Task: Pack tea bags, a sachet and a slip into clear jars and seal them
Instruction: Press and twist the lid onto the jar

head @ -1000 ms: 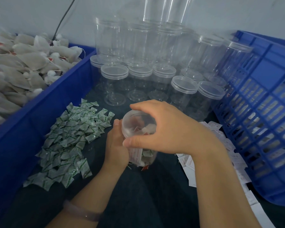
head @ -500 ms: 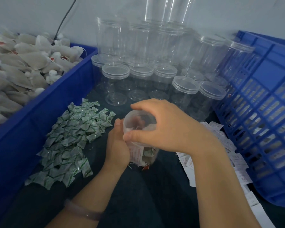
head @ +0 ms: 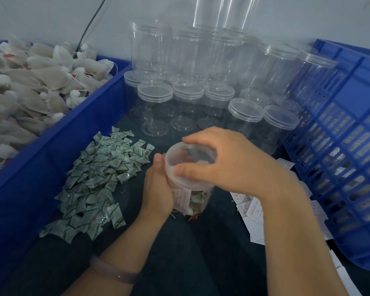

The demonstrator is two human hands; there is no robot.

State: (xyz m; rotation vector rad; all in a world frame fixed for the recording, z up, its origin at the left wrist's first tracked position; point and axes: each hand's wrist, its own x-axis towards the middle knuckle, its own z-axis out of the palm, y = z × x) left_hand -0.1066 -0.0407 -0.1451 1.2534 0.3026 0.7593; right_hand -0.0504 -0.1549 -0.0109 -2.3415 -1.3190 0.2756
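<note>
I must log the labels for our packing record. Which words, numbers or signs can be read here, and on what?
No text is readable.
Sachets: green print, too small to read.
Slip in the held jar: red print, blurred.
Loose slips on the table: red print, blurred.

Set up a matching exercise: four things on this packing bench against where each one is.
1. tea bags
2. sachets
3. slips
4. lid

A. gripped by the right hand, on the jar
B. heaped in the blue bin
C. on the mat beside the slatted crate
D. piled on the mat, left of the left hand

Pairs: 1-B, 2-D, 3-C, 4-A
</note>
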